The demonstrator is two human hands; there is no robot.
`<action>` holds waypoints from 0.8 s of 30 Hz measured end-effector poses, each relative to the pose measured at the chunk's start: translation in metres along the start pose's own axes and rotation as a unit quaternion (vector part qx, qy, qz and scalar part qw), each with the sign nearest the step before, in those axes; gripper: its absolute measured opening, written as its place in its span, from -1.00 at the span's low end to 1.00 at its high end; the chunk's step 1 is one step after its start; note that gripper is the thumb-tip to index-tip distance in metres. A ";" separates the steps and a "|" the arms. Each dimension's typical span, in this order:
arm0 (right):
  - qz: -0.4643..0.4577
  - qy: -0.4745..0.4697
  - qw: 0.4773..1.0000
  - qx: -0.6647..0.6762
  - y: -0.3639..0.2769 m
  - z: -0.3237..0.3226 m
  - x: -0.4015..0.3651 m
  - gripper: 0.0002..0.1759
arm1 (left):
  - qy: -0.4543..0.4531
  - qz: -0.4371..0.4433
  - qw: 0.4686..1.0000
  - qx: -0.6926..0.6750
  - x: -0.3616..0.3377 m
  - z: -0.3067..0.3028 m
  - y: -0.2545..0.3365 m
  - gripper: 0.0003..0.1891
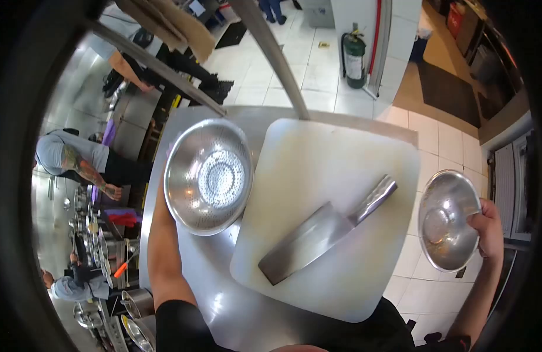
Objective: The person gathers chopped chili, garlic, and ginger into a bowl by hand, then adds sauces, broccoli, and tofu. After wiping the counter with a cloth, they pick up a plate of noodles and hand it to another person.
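Observation:
A perforated metal colander (pixel 191 170) is tilted toward me at the left of the steel table, its inside showing. My left forearm runs up behind its left rim, and my left hand (pixel 167 154) holds it there, mostly hidden by the colander. At the right, past the table's edge, my right hand (pixel 489 229) grips the rim of a metal bowl (pixel 444 220), thumb on the inside. The bowl is tipped, with a wet-looking inner surface. Between my hands a cleaver (pixel 309 243) lies diagonally on a white cutting board (pixel 306 158), handle pointing to the upper right.
The steel table (pixel 206 276) has metal posts (pixel 277 64) rising at its far edge. A brown cloth (pixel 171 26) hangs at the top left. Several people work along the left beside pots (pixel 139 305). A fire extinguisher (pixel 355 61) stands by the far wall.

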State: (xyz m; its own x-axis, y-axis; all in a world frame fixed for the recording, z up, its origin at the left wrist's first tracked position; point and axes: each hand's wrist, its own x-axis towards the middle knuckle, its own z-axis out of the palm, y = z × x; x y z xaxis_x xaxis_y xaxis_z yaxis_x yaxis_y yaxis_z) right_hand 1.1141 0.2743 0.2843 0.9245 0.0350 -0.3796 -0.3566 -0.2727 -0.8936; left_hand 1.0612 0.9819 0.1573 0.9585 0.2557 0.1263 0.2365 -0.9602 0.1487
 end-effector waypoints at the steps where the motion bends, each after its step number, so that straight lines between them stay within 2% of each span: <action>1: -0.009 0.008 1.000 0.005 0.009 -0.003 -0.002 -0.72 | 0.003 0.000 1.000 -0.017 -0.020 -0.004 0.009 -0.62; 3: -0.012 -0.009 1.000 -0.007 0.024 -0.018 -0.004 -0.73 | 0.004 -0.005 0.999 -0.041 -0.067 -0.013 0.030 -0.62; 4: -0.010 -0.064 0.998 -0.009 0.022 -0.024 -0.008 -0.74 | 0.005 -0.005 0.999 -0.052 -0.089 -0.017 0.042 -0.63; 7: 0.013 -0.073 0.997 0.032 0.019 -0.035 -0.030 -0.75 | 0.004 -0.027 0.994 -0.105 -0.152 -0.029 0.083 -0.64; 8: 0.008 -0.081 0.996 0.044 0.027 -0.042 -0.034 -0.75 | -0.020 -0.154 0.934 -0.320 -0.166 -0.032 0.099 -0.69; 9: 0.011 -0.096 0.995 0.033 0.034 -0.049 -0.038 -0.75 | -0.026 -0.045 0.986 -0.158 -0.177 -0.015 0.083 -0.70; 10: 0.013 -0.104 0.993 0.057 0.043 -0.055 -0.046 -0.74 | -0.041 0.061 0.997 0.008 -0.196 0.006 0.064 -0.71; 11: 0.013 -0.112 0.991 0.079 0.052 -0.062 -0.056 -0.74 | 0.021 0.063 0.997 -0.042 -0.204 0.013 0.078 -0.68; 12: 0.012 -0.118 0.990 0.072 0.060 -0.070 -0.070 -0.73 | 0.037 0.024 0.987 -0.153 -0.204 -0.015 0.127 -0.68; 14: 0.007 -0.114 0.991 0.075 0.075 -0.086 -0.102 -0.74 | 0.093 0.035 0.985 -0.138 -0.219 0.006 0.131 -0.59; 17: -0.008 -0.072 0.992 0.104 0.104 -0.114 -0.156 -0.74 | 0.083 0.017 0.989 -0.118 -0.251 0.008 0.148 -0.66; 18: -0.003 -0.077 0.992 0.104 0.119 -0.129 -0.172 -0.74 | 0.117 0.006 0.984 -0.136 -0.265 0.010 0.158 -0.57; 19: 0.004 -0.079 0.991 0.103 0.125 -0.141 -0.192 -0.74 | 0.123 0.008 0.982 -0.142 -0.281 0.011 0.169 -0.57; 21: 0.003 -0.077 0.990 0.121 0.131 -0.159 -0.232 -0.73 | 0.191 -0.058 0.972 -0.125 -0.300 0.014 0.196 -0.61; 22: 0.005 -0.056 0.990 0.129 0.140 -0.169 -0.253 -0.73 | 0.198 -0.055 0.969 -0.133 -0.312 0.009 0.222 -0.61; 24: 0.013 -0.029 0.988 0.151 0.156 -0.188 -0.284 -0.72 | 0.185 -0.192 0.957 -0.113 -0.345 0.000 0.291 -0.66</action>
State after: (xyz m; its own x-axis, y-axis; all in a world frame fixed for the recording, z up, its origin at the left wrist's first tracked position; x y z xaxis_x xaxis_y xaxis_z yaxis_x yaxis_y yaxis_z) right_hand 0.8212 0.0411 0.2984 0.9081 0.0887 -0.4092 -0.4127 0.0244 -0.9105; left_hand 0.7994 0.6147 0.1571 0.6756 0.6478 0.3521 0.4804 -0.7490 0.4562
